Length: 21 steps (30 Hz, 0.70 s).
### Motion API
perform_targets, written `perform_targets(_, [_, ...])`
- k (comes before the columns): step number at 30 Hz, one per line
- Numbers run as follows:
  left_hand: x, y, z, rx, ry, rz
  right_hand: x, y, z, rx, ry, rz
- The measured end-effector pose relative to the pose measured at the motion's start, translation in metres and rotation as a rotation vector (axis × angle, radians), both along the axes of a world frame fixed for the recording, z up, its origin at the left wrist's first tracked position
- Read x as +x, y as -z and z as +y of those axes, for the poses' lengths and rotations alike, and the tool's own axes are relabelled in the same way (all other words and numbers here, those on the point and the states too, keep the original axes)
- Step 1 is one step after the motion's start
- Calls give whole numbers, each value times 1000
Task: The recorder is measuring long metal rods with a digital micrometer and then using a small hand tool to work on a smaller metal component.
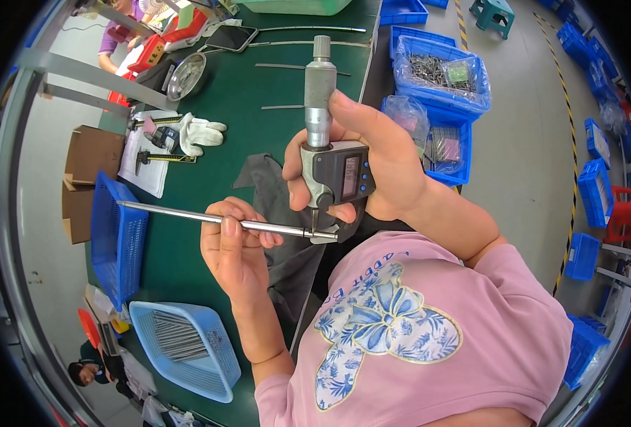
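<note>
Micrometer (319, 174) on rod (175, 211), near table edge (366, 75); bare tabletop (177, 260) farther left.

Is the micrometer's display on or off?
On: dark digits show on the display of the micrometer, held in the right hand.

dark digits stand on the small grey display (352, 176) of the digital micrometer (320, 99), turned sideways to the view. blue lettering (374, 274) runs at a slant across the pink shirt (486, 327), just beside its bow print (383, 317), with part of it bent by the folds. dark characters mark the red box (145, 55) at the table's far end, too small to make out. any print on the green label (459, 74) among the metal parts (427, 70), or on the white sheet (148, 178) by the calipers (165, 158), is likewise too small to read.
</note>
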State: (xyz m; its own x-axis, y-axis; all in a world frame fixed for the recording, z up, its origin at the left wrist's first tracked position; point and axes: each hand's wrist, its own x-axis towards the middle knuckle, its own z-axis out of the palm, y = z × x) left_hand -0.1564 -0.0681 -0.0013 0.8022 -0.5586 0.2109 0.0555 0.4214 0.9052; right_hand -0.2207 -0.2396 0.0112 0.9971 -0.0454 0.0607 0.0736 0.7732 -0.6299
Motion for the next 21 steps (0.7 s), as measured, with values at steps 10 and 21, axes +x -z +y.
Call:
perform_targets(10, [1, 1, 1, 10, -13, 3, 1, 3, 1, 12, -10, -13])
perform_targets(21, [1, -2, 3, 5, 1, 1, -4, -3, 4, -61, 28, 15])
